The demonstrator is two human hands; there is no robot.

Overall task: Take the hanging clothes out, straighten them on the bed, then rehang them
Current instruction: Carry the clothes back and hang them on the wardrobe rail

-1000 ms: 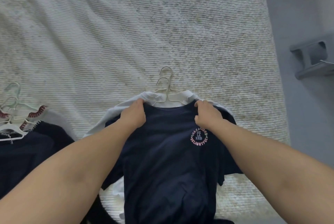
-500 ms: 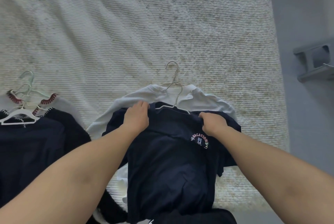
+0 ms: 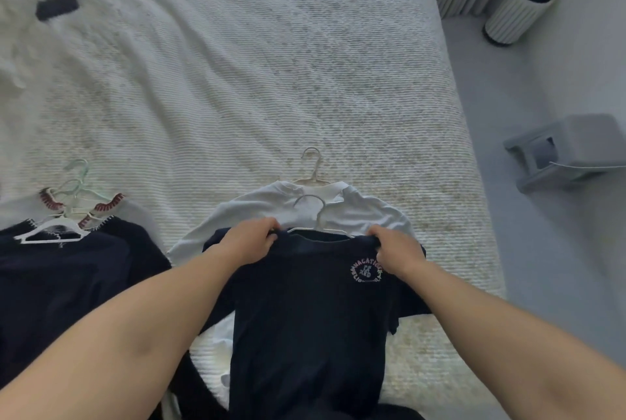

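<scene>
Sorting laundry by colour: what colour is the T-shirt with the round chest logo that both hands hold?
Dark navy T-shirt, with a pink and white logo; the head view shows it.

**Operator Body: Visible Parts**

Two bare forearms enter from the lower edge of the head view; no sleeve, cuff, watch, bracelet or glove covers either one as far as the frame edge. The left hand (image 3: 252, 241) and the right hand (image 3: 396, 252) are bare; no rings show on the visible fingers; the forearms appear broad and foreshortened by the wide-angle lens.
</scene>
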